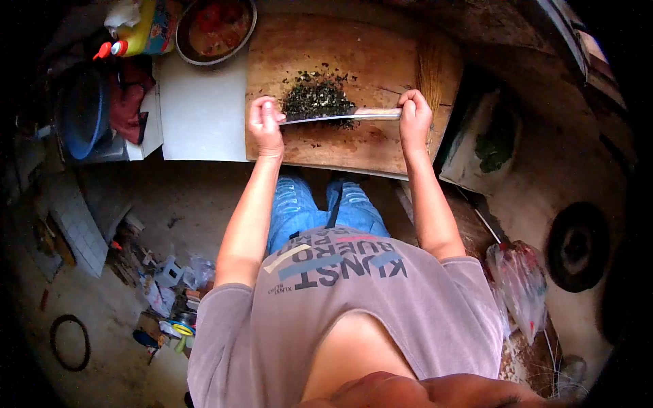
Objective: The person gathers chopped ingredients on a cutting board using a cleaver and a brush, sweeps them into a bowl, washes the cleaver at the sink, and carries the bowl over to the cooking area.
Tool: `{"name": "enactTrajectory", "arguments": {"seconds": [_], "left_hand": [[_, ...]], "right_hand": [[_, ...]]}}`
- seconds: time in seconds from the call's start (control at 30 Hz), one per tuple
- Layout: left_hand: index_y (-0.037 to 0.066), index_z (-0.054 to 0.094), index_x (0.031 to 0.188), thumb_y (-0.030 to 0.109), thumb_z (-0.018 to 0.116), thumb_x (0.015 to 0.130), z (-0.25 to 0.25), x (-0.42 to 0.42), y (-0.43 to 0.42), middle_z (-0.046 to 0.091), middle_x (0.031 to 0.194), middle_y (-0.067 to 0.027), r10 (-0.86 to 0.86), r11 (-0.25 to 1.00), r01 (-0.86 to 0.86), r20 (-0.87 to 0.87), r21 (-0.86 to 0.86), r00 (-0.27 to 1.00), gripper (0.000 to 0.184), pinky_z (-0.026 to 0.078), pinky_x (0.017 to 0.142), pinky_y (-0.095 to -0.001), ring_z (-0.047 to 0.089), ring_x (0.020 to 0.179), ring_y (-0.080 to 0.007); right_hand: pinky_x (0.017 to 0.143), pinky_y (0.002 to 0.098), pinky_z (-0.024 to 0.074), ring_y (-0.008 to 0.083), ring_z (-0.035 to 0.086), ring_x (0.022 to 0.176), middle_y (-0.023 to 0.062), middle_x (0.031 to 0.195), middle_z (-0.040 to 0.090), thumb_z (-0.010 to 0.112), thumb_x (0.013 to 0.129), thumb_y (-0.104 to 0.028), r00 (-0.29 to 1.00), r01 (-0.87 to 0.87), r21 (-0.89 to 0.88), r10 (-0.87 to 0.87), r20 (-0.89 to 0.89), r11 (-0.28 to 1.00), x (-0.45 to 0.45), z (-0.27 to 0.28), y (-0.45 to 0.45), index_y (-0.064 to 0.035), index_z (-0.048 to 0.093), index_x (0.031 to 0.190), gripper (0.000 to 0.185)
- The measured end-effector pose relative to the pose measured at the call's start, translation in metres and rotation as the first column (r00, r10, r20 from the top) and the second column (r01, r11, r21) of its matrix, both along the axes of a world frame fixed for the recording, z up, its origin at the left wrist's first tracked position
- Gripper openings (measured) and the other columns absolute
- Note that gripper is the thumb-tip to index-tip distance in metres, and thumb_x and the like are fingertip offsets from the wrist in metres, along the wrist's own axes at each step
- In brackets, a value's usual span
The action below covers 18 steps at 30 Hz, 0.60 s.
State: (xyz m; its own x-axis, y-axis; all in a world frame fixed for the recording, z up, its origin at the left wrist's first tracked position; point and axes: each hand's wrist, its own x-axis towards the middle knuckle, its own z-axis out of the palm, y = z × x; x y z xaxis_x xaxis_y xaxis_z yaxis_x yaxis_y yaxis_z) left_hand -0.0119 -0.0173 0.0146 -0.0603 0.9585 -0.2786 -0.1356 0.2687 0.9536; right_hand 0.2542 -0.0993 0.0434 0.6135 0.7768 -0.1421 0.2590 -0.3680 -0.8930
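Note:
A long knife spans the space between my two hands, its blade lying sideways at the near edge of a pile of chopped dark green leaves. My right hand is wrapped round the end of its handle. At the blade's tip, my left hand has its fingers closed on the end of the metal. Beneath both lies a wooden cutting board, stained and worn, with leaf bits scattered over it.
A metal bowl with reddish contents stands at the board's far left, beside yellow bottles. A straw brush lies along the right edge. Further out are a blue-rimmed basin, a plastic bag and a tyre.

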Motion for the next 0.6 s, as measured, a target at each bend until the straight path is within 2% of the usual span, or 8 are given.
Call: {"name": "enactTrajectory", "arguments": {"seconds": [0.03,0.17,0.23,0.3,0.37,0.4,0.5,0.6], "left_hand": [[0.006,0.057,0.092,0.014,0.049,0.095,0.001,0.003,-0.002,0.044,0.062,0.0026,-0.045,0.999,0.046,-0.07,0.016,0.997,0.012,0.044,0.055,-0.023,0.043,0.057,-0.0068],[0.006,0.058,0.092,0.016,0.049,0.095,-0.002,-0.002,0.002,0.043,0.062,0.0032,-0.019,1.0,0.019,-0.04,0.003,0.999,0.014,0.045,0.056,-0.0227,0.042,0.057,-0.0061],[0.006,0.058,0.091,0.017,0.049,0.095,-0.005,-0.012,0.006,0.044,0.061,0.003,-0.034,0.999,0.033,0.038,0.026,0.999,0.015,0.041,0.052,-0.0205,0.043,0.055,-0.0055],[0.006,0.058,0.089,0.017,0.049,0.095,-0.003,-0.017,0.006,0.047,0.062,0.0022,-0.058,0.998,0.057,0.108,0.01,0.992,0.015,0.041,0.052,-0.0204,0.044,0.055,-0.0056],[0.005,0.057,0.089,0.018,0.047,0.096,0.001,-0.011,-0.001,0.046,0.063,0.0026,-0.158,0.987,0.157,-0.104,-0.01,0.982,0.018,0.044,0.058,-0.0231,0.046,0.06,-0.0064],[0.005,0.058,0.089,0.018,0.047,0.096,0.002,-0.006,-0.006,0.046,0.063,0.0027,-0.221,0.97,0.237,-0.215,0.053,0.951,0.019,0.044,0.057,-0.0228,0.047,0.061,-0.0064],[0.004,0.059,0.088,0.017,0.049,0.095,0.002,-0.001,0.004,0.045,0.064,0.003,-0.084,0.996,0.086,-0.059,0.038,0.995,0.018,0.043,0.055,-0.0227,0.044,0.056,-0.0066],[0.003,0.059,0.089,0.016,0.05,0.095,0.016,-0.006,0.01,0.044,0.06,0.0023,-0.001,1.0,0.001,-0.012,0.004,1.0,0.017,0.041,0.053,-0.0228,0.043,0.054,-0.008]], "right_hand": [[0.061,0.0269,0.0415,0.0123,0.049,0.064,0.0035,0.066,0.052,0.038,0.077,0.001,0.997,0.056,-0.047,-0.058,-0.045,0.997,0.007,-0.017,-0.004,-0.0011,0.053,0.071,0.016],[0.06,0.0263,0.0414,0.0123,0.049,0.062,0.0034,0.065,0.051,0.038,0.077,0.001,0.989,0.056,0.041,-0.049,-0.141,0.998,0.002,-0.006,-0.002,-0.0009,0.052,0.071,0.016],[0.061,0.0259,0.0411,0.0118,0.049,0.064,0.0028,0.066,0.052,0.038,0.077,0.001,1.0,-0.012,0.101,0.015,-0.026,0.995,-0.009,0.014,-0.01,-0.0012,0.053,0.072,0.016],[0.062,0.0256,0.0409,0.0114,0.049,0.065,0.0023,0.068,0.052,0.038,0.077,0.001,0.999,-0.031,0.154,0.034,-0.019,0.988,-0.018,0.016,-0.021,-0.0016,0.053,0.072,0.016],[0.062,0.0251,0.0406,0.0113,0.048,0.067,0.0023,0.069,0.053,0.038,0.077,0.001,0.99,0.097,-0.056,-0.102,-0.094,0.994,-0.014,-0.001,-0.035,-0.0017,0.053,0.072,0.016],[0.062,0.0247,0.0403,0.0109,0.048,0.066,0.002,0.069,0.053,0.038,0.078,0.0,0.978,0.141,-0.036,-0.145,-0.152,0.989,-0.01,-0.013,-0.036,-0.0017,0.053,0.072,0.016],[0.062,0.0245,0.0404,0.0102,0.047,0.066,0.0017,0.069,0.052,0.038,0.078,0.0,0.985,0.081,-0.006,-0.081,-0.152,0.997,-0.005,-0.01,-0.024,-0.0017,0.053,0.072,0.016],[0.061,0.025,0.0411,0.0104,0.048,0.065,0.0016,0.069,0.053,0.038,0.079,0.0,0.989,0.014,0.037,-0.008,-0.15,0.999,-0.002,0.023,-0.007,-0.002,0.053,0.073,0.016]]}}
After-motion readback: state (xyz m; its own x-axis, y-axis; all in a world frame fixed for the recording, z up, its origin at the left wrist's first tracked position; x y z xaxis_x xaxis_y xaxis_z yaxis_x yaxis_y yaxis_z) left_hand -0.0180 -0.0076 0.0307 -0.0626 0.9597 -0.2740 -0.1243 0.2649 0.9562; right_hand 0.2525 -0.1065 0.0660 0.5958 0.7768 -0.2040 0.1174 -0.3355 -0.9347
